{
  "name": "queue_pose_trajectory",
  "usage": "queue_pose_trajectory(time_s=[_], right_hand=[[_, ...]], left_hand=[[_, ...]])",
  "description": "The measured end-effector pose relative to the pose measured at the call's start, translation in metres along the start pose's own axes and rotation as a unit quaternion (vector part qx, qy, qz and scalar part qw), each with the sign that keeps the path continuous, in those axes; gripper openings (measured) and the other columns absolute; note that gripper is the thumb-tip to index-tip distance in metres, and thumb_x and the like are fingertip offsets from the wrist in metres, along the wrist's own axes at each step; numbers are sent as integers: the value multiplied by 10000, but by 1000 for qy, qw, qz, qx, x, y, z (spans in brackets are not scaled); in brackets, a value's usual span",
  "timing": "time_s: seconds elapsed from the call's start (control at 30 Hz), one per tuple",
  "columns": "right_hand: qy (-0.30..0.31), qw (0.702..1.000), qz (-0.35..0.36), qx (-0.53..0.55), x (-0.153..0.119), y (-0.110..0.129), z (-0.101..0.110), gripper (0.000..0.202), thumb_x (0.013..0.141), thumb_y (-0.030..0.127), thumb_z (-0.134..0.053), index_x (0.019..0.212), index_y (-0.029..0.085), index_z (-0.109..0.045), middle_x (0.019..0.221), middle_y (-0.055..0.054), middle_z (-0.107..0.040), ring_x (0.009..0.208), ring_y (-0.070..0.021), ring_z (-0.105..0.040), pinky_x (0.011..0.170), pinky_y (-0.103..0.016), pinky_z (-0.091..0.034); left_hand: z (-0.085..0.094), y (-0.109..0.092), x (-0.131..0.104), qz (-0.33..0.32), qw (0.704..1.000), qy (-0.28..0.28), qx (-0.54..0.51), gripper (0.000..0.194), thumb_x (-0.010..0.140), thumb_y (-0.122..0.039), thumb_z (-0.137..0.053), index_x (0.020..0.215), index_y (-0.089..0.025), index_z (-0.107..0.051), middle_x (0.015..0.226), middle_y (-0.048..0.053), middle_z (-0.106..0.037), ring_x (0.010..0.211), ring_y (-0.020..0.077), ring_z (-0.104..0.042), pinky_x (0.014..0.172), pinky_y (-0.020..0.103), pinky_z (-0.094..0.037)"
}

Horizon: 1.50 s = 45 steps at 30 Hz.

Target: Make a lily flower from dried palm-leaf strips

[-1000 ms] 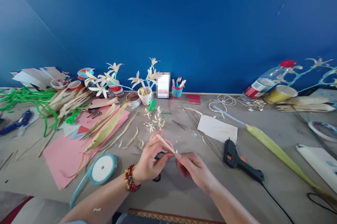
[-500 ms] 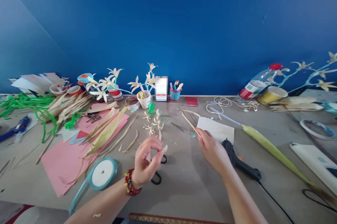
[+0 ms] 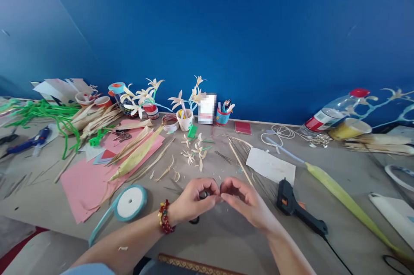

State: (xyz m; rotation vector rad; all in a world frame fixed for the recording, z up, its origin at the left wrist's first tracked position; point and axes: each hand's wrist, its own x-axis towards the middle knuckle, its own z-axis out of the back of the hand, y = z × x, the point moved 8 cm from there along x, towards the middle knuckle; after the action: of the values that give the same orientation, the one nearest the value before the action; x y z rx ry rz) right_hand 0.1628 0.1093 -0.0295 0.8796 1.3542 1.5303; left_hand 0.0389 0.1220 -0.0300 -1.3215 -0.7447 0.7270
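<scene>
Contents of both hands (image 3: 193, 201) (image 3: 250, 206) (if any): hidden

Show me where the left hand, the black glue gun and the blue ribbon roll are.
Left hand (image 3: 193, 199): head view, on the back of the hand.
Black glue gun (image 3: 300, 211): head view, where handle meets body.
Blue ribbon roll (image 3: 128, 208): head view, white face of the spool.

Backed at twelve o'clock by a deep-blue wall (image 3: 239, 29), lightening toward ten past a slanting line (image 3: 66, 10). Furnished from nine through six to three with a grey desk (image 3: 226, 238).
</scene>
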Motion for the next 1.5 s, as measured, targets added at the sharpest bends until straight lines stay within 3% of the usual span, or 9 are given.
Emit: queue_pose_trajectory(time_s=[0.23,0.47,0.6,0.73,0.9,1.03,1.2,1.37,1.5], right_hand=[[30,995,-51,75,-1,-15,-7,310,852,455,-657,740,184,-555,672,28,-481,619,-118,-427,562,-233,-342],[-80,982,-10,173,0,-17,0,272,787,446,-740,740,197,-642,726,-7,-563,636,-140,-461,581,-263,-386],[-114,979,13,168,0,-19,0,246,781,420,-758,732,201,-657,745,-8,-557,642,-139,-458,570,-259,-370],[-95,984,19,148,2,-17,-5,264,819,413,-720,715,197,-608,716,2,-526,646,-141,-451,565,-254,-359],[-70,993,38,86,2,-6,-7,231,881,401,-651,794,194,-600,790,-13,-553,720,-153,-503,654,-264,-406],[-64,995,5,81,1,-9,-7,273,881,420,-643,755,196,-552,724,19,-492,659,-127,-443,592,-241,-358],[-47,989,-62,128,0,-20,-9,306,842,469,-655,749,196,-556,665,34,-468,637,-126,-420,591,-244,-340],[-58,984,-69,155,0,-23,-7,305,787,459,-697,699,195,-572,646,23,-511,637,-139,-458,614,-256,-374],[-76,980,-57,177,0,-26,-6,293,787,425,-716,683,192,-570,641,28,-512,621,-128,-450,595,-246,-369]], left_hand=[[-1,20,2,66,987,0,-146,307,808,-426,-698,764,-144,-586,641,-36,-474,562,75,-360,531,204,-301],[6,24,2,52,948,-84,-301,314,793,-420,-728,965,-174,-637,864,25,-580,753,128,-558,747,268,-455],[5,16,3,8,964,-103,-244,275,763,-398,-763,814,-163,-630,836,25,-564,775,136,-534,736,263,-447],[12,8,0,-21,977,-139,-161,274,815,-414,-701,758,-162,-613,811,25,-540,733,132,-499,680,258,-428],[16,-9,-3,-77,990,-117,3,123,880,-233,-582,777,-168,-596,833,38,-573,792,156,-542,741,279,-438],[8,-16,-3,-94,987,-73,106,86,817,-125,-562,748,-177,-558,815,28,-579,785,158,-560,738,267,-440],[4,-11,0,-66,993,-47,88,127,862,-225,-550,743,-181,-561,789,30,-596,755,159,-557,728,270,-444],[4,-12,0,-67,996,-31,46,262,912,-346,-519,724,-171,-571,770,47,-584,744,168,-541,735,287,-445],[2,-10,-1,-67,997,-37,31,245,909,-359,-531,755,-172,-570,779,45,-582,747,169,-541,734,286,-441]])
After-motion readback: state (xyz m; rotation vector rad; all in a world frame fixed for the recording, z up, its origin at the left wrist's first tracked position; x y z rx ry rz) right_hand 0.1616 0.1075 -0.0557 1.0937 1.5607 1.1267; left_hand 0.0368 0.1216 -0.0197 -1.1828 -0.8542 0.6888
